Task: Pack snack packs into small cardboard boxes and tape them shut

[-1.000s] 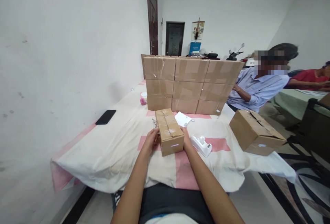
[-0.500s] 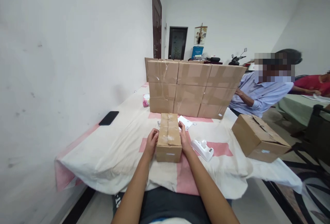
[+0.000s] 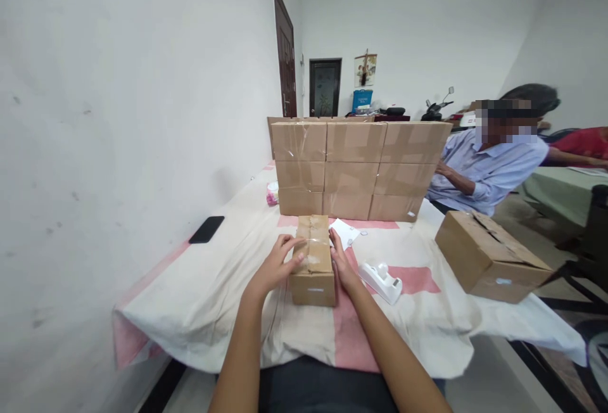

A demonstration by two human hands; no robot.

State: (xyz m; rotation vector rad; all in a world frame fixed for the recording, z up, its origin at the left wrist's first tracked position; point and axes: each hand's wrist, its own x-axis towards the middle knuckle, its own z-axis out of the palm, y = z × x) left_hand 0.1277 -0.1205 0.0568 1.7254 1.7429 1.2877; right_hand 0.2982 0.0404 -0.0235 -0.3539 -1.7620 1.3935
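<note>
A small taped cardboard box (image 3: pixel 314 277) lies lengthwise on the cloth-covered table (image 3: pixel 204 299) in front of me. My left hand (image 3: pixel 278 265) rests on its left top edge with the fingers spread flat over the tape. My right hand (image 3: pixel 341 262) lies open against the box's right side, fingers stretched forward. A white tape dispenser (image 3: pixel 380 280) sits just right of my right hand. A white paper slip (image 3: pixel 346 232) lies behind the box.
A wall of stacked cardboard boxes (image 3: pixel 356 169) stands at the back of the table. Another box (image 3: pixel 489 264) sits at the right edge. A black phone (image 3: pixel 206 228) lies at the left. A person in a blue shirt (image 3: pixel 489 166) sits beyond the stack.
The box was turned from slanted to straight. My left hand has moved from the box's left side up onto its top.
</note>
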